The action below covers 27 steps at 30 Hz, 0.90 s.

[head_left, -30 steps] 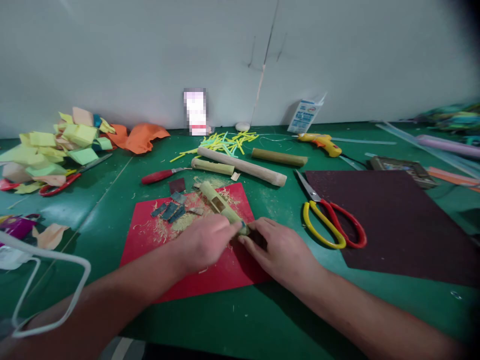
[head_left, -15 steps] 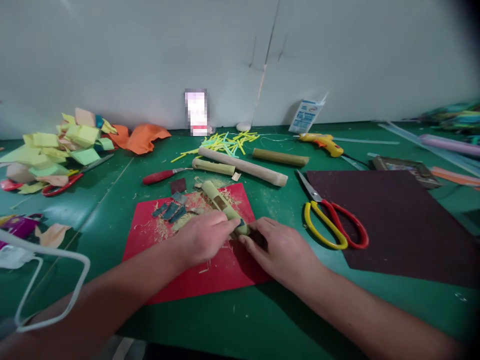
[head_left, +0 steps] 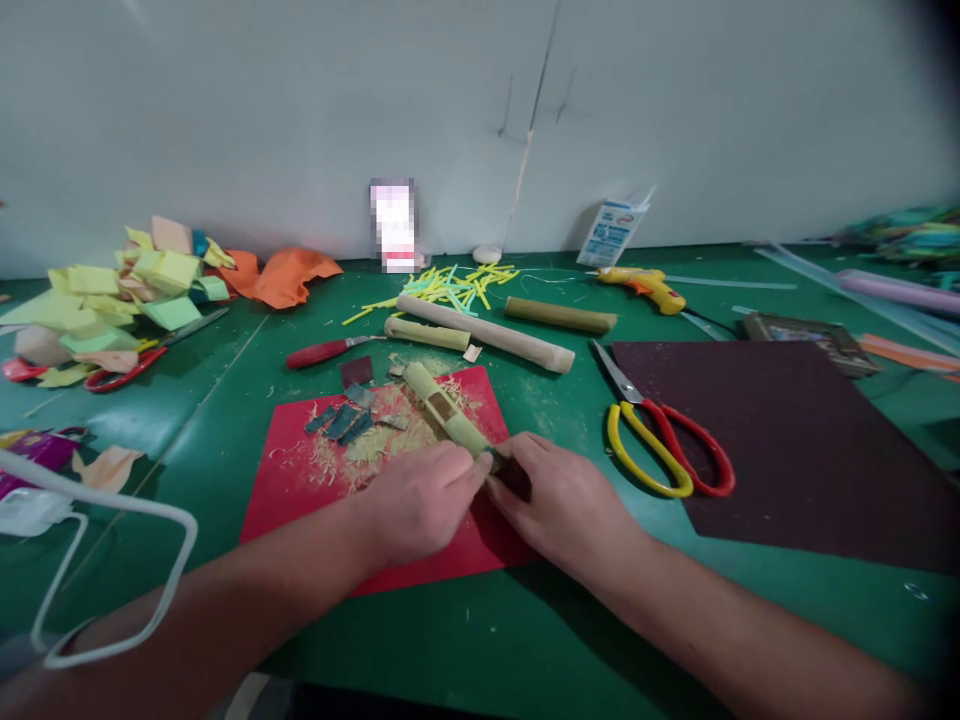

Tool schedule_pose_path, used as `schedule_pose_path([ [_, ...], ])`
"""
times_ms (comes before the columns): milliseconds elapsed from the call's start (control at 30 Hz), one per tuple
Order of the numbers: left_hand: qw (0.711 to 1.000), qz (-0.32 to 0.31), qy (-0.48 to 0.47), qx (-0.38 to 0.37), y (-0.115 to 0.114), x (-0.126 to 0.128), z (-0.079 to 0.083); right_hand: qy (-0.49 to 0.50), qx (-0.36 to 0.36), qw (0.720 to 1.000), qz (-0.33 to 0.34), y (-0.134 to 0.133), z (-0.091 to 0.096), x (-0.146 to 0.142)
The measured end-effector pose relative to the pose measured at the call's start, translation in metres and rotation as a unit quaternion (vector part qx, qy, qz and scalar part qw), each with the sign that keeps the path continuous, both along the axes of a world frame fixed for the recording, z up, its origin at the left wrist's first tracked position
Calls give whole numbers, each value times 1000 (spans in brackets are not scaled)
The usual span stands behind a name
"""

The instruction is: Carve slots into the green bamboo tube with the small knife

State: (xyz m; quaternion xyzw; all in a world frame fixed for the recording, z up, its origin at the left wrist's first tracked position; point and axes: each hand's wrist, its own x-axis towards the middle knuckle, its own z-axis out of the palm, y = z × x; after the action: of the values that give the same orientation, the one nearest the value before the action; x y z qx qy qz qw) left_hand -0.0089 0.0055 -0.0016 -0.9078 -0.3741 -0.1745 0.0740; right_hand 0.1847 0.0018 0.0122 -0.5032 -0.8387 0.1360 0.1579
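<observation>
Over the red sheet, the left hand, closed on a blue scrap, has slid toward the right hand gripping the bamboo tube, seemingly rubbing nearer its end.

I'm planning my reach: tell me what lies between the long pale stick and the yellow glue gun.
The shorter brown stick, on the green table, in the head view.

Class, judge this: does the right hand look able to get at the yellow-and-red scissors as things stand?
Probably yes: bare green tabletop lies between the right hand and the scissors, though that hand seems to be holding the bamboo tube.
</observation>
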Motion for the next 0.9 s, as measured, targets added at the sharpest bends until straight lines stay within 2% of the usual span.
schedule_pose_path([
  [500,999,-18,-9,-50,2,-5,-2,-7,-2,1000,8,1,-2,1],
  [700,1000,5,7,-26,3,-5,2,2,-19,1000,0,2,-1,0],
  [900,1000,13,-10,-11,8,-9,-2,0,-14,1000,-2,3,-1,1],
])
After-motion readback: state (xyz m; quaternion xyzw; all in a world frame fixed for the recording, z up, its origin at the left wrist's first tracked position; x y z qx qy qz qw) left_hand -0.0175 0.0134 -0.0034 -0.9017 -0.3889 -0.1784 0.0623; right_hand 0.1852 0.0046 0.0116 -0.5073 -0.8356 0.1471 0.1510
